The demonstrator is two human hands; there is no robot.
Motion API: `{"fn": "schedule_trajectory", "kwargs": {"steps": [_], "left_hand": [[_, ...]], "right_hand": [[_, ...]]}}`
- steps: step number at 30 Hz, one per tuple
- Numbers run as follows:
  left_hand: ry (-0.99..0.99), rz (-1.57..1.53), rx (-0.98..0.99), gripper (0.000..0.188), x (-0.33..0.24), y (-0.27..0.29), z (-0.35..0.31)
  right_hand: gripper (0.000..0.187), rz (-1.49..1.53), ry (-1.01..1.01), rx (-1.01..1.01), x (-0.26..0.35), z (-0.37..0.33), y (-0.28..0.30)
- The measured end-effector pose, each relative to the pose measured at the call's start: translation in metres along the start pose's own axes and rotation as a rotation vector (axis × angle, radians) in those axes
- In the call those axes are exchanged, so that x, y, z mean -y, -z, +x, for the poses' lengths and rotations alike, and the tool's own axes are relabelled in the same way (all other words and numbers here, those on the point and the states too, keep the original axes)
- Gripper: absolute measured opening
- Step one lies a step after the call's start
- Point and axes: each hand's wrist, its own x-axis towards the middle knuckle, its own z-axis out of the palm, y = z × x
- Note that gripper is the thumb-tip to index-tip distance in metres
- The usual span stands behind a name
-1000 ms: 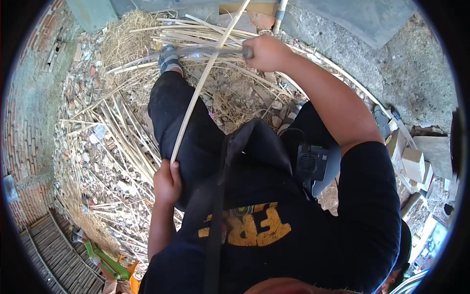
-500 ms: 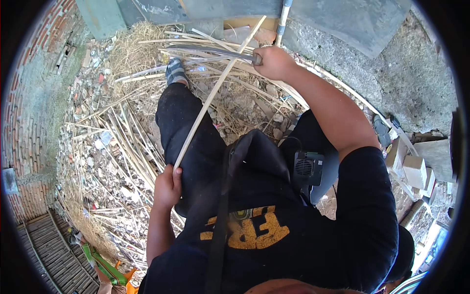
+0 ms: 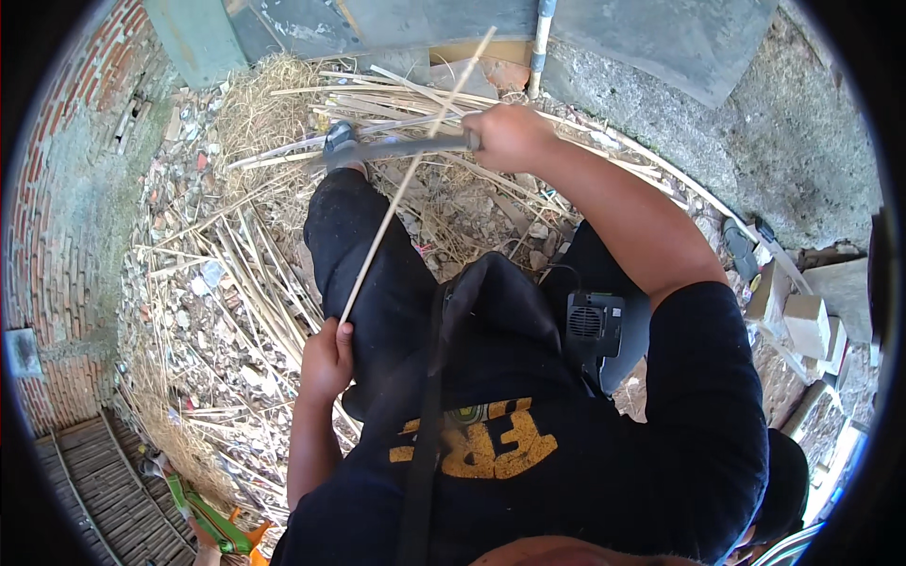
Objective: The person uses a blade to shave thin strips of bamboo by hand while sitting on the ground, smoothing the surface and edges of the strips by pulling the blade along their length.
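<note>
My left hand [image 3: 326, 362] is closed around the near end of a long, thin bamboo strip [image 3: 388, 222], thumb on top, beside my left thigh. The strip slants up and to the right, away from me. In my right hand [image 3: 512, 138], the fist is wrapped around the handle of a machete [image 3: 406, 148], whose dark blade points left. Blade and strip cross a little left of that fist; whether they touch I cannot tell. The blade's far end is blurred, over my left foot [image 3: 342, 141].
Cut bamboo strips [image 3: 260, 274] lie on the rubble at left, with more beyond my feet. Dry straw shavings [image 3: 269, 104] are heaped at far left. A brick wall [image 3: 66, 217] bounds the left; a concrete wall [image 3: 755, 160] stands at right, near pale blocks [image 3: 807, 324].
The machete and my right hand have come nearer to me and slightly left. The bamboo strip now shows a thinner side and its far end has shifted left. My left hand has hardly moved.
</note>
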Motion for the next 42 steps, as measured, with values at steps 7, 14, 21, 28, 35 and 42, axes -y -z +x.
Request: {"fn": "schedule_trajectory", "kwargs": {"steps": [7, 14, 21, 28, 35, 42], "left_hand": [[0.011, 0.007, -0.010, 0.038, -0.011, 0.001, 0.007], [-0.007, -0.071, -0.026, 0.040, 0.004, -0.003, 0.005], [-0.021, -0.067, -0.011, 0.040, -0.001, 0.000, 0.003], [-0.020, -0.089, -0.029, 0.039, -0.003, -0.007, 0.009], [-0.014, 0.047, -0.068, 0.037, 0.001, -0.006, 0.000], [-0.006, 0.127, -0.087, 0.036, -0.011, -0.010, 0.005]], "right_hand": [[0.022, 0.057, -0.119, 0.013, -0.029, 0.005, 0.001], [0.022, -0.065, -0.051, 0.051, 0.004, -0.006, 0.008], [0.026, -0.001, -0.082, -0.018, -0.020, 0.005, 0.009], [0.020, 0.170, -0.081, -0.137, -0.042, 0.008, -0.001], [0.021, -0.114, -0.087, 0.126, 0.011, -0.006, 0.029], [0.023, -0.061, -0.200, 0.094, -0.035, 0.008, 0.025]]}}
